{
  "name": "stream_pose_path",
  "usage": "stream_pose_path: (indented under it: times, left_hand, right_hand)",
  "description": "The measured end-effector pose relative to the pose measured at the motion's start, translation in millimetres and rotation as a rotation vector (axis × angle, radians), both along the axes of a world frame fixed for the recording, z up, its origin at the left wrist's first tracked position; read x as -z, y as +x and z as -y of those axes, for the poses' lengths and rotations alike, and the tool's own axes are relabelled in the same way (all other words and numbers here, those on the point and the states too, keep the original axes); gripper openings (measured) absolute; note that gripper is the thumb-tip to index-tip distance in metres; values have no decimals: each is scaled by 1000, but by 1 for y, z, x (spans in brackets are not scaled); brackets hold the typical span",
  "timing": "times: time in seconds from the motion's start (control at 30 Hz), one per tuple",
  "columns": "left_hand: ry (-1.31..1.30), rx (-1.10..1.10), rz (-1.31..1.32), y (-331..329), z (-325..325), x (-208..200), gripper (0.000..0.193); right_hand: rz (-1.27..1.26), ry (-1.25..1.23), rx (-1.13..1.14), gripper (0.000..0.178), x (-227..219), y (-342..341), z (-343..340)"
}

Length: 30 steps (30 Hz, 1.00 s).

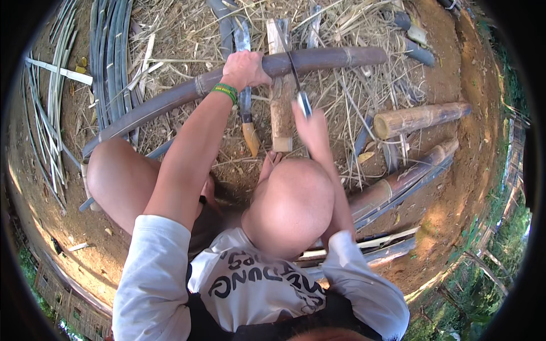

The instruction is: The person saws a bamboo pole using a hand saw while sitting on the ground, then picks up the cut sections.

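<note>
A long dark brown bamboo pole (327,58) lies crosswise in front of me, resting over a short wooden beam (281,113). My left hand (244,69) grips the pole just left of the beam, fingers wrapped over its top. My right hand (310,125), partly blurred, is closed around the handle of a hand saw (304,105). The saw's thin dark blade crosses the pole just right of the beam; how deep it sits in the bamboo I cannot tell. Left of the beam lies a machete (250,138) with a wooden handle toward me, its blade passing under the pole.
Two thick bamboo pieces (424,119) (398,184) lie on the right. Long dark strips (111,62) and thin pale-green strips (50,125) are at the left. Straw and shavings (352,25) litter the soil. My bent knees (293,207) are close below the pole.
</note>
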<state>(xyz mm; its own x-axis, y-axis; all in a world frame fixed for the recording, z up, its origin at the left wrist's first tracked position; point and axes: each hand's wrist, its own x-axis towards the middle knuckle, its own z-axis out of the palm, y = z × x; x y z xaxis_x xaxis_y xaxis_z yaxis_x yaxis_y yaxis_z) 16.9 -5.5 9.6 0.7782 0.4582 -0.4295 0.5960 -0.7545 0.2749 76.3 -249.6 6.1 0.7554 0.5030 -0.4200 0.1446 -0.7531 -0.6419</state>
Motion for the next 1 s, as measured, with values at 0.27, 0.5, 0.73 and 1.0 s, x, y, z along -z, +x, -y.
stream_pose_path:
  times: [0.27, 0.5, 0.73, 1.0]
  left_hand:
    - [0, 50, 17, 20, 5, -5, 71]
    - [-27, -1, 6, 2, -22, -6, 70]
    - [48, 85, 83, 19, -15, 5, 70]
    - [293, -82, 275, -13, 11, 19, 82]
  right_hand:
    - [46, -2, 23, 64, 7, 20, -8]
    - [-138, -25, 27, 60, -27, -40, 85]
    - [171, 0, 53, 56, 6, 13, -24]
    - [142, -42, 38, 64, 0, 14, -39]
